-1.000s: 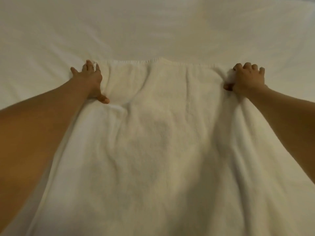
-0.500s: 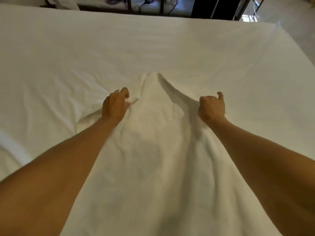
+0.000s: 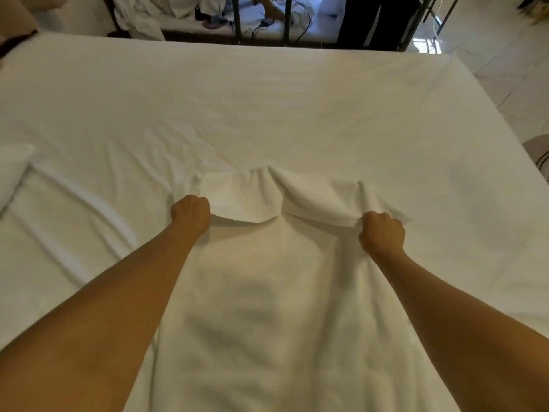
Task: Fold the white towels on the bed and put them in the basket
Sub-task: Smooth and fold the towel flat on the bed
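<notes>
On the bed: a white towel (image 3: 267, 292) lies spread over the sheet, running from the middle of the frame down to the bottom edge at 6 o'clock.
Towel: its far end is turned back toward the person, so a doubled band of cloth (image 3: 297, 194) sits on top of the rest; the band bunches into a ridge midway between the two fists, and its free hem sags in a curve between them.
Left hand (image 3: 191, 211): closed into a fist at about 10 o'clock from the towel's middle, fingers clamped on the left corner of the turned-back end.
Right hand (image 3: 381, 233): also a fist, at about 2 o'clock from the towel's middle, fingers clamped on the right corner, where the cloth gathers in small folds.
Arms: both bare forearms reach in from the bottom corners of the frame and lie over the towel's long edges.
Bed (image 3: 297, 99): covered with a white sheet, creased to the left of the towel and smoother toward 12 o'clock.
At 9 o'clock: a white pillow (image 3: 12, 171), partly cut off by the frame.
Beyond the bed, at 12 o'clock: a dark metal frame (image 3: 286, 19) with crumpled white linens (image 3: 139, 16) and cables behind it.
At 2 o'clock: pale tiled floor (image 3: 505, 63).
</notes>
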